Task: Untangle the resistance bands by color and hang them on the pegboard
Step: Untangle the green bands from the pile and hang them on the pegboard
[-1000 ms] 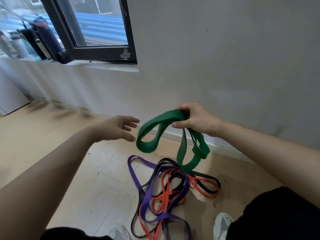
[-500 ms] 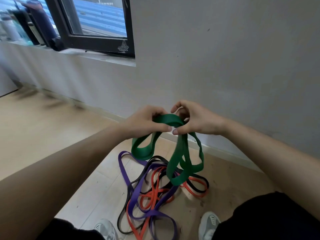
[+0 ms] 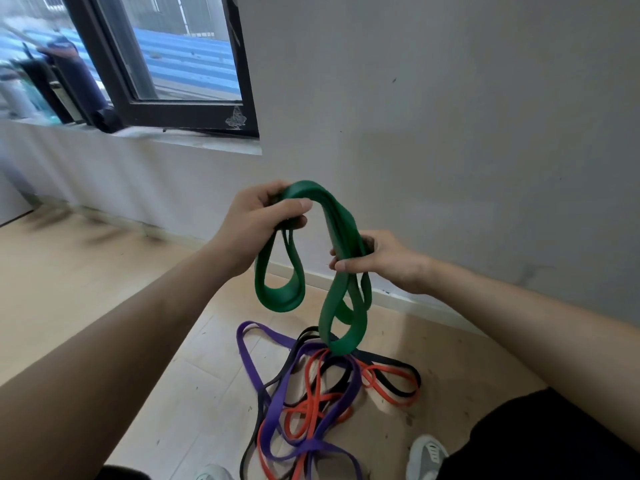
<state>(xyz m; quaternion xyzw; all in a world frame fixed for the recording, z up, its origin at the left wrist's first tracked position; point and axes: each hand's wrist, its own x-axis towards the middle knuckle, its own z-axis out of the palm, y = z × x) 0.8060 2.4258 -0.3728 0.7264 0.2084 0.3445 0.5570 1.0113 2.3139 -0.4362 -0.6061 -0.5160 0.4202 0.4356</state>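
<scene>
a pale shoe sits nearest, below the right grip. past it, on the floor under both grips, lies a tangle of purple, orange and black bands. above it the green band is held in the air. the left hand curls round its top fold, thumb over the strap, with one loop hanging under that grip. the right hand, lower and close by, pinches the other strands, whose loops dangle toward the tangle. behind both grips stands the wall, with a window up left of the left grip.
</scene>
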